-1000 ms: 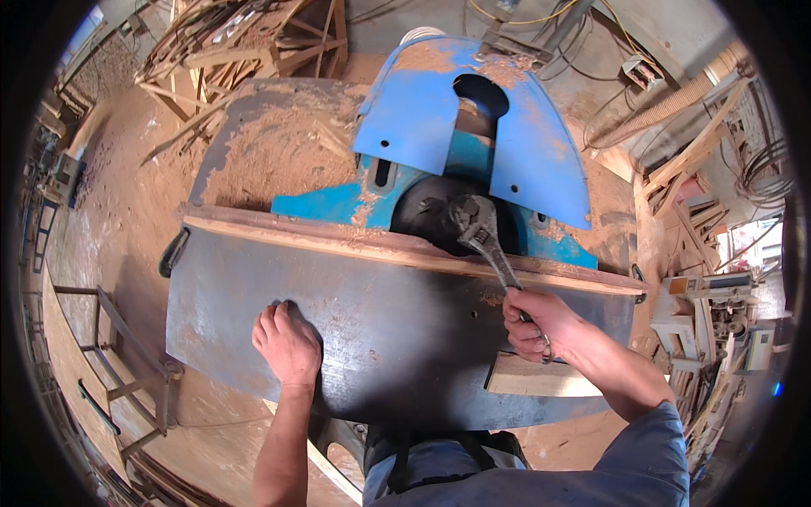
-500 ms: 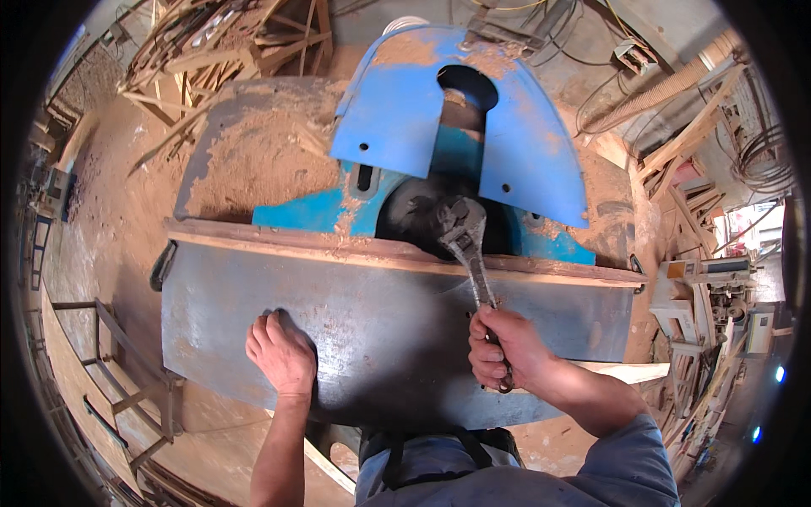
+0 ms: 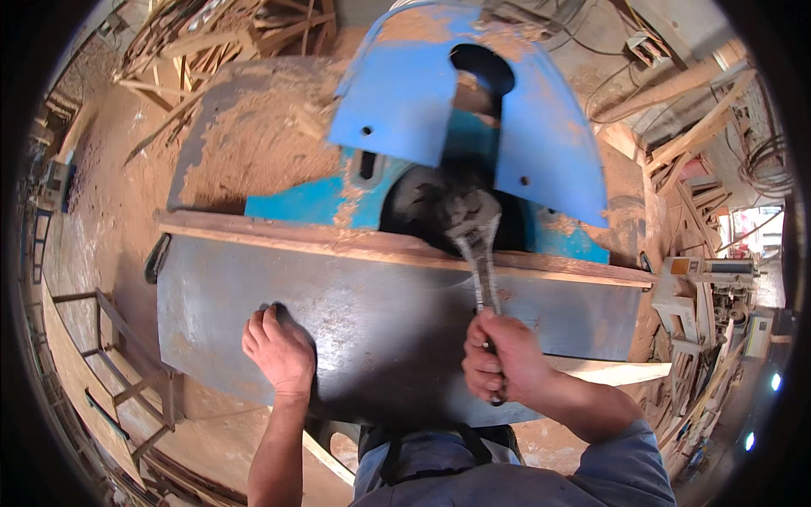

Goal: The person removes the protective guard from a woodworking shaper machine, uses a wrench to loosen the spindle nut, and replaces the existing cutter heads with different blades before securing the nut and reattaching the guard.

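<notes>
An adjustable wrench (image 3: pixel 483 270) reaches from my right hand (image 3: pixel 505 359) to the dark spindle area (image 3: pixel 465 198) in the machine's round black opening. My right hand is wrapped round its handle, above the metal table. The wrench head is at the spindle; blur and shadow hide whether its jaws grip a nut. My left hand (image 3: pixel 279 351) rests on the grey metal table (image 3: pixel 220 291), left of centre, with fingers curled under. A dark patch lies at its fingertips, and I cannot make out whether it is an object or shadow.
A blue slotted guard (image 3: pixel 397 101) covers the machine beyond the teal casting (image 3: pixel 296 203). Across the table runs a wooden fence strip (image 3: pixel 355 241). Sawdust (image 3: pixel 262 144) coats the far table. Scrap wood (image 3: pixel 228 42) is piled at far left, and a wooden rack (image 3: pixel 110 372) stands at left.
The wrench handle and my right hand have shifted slightly left and nearer to me. My left hand stays in place on the table. The view has tilted a little.
</notes>
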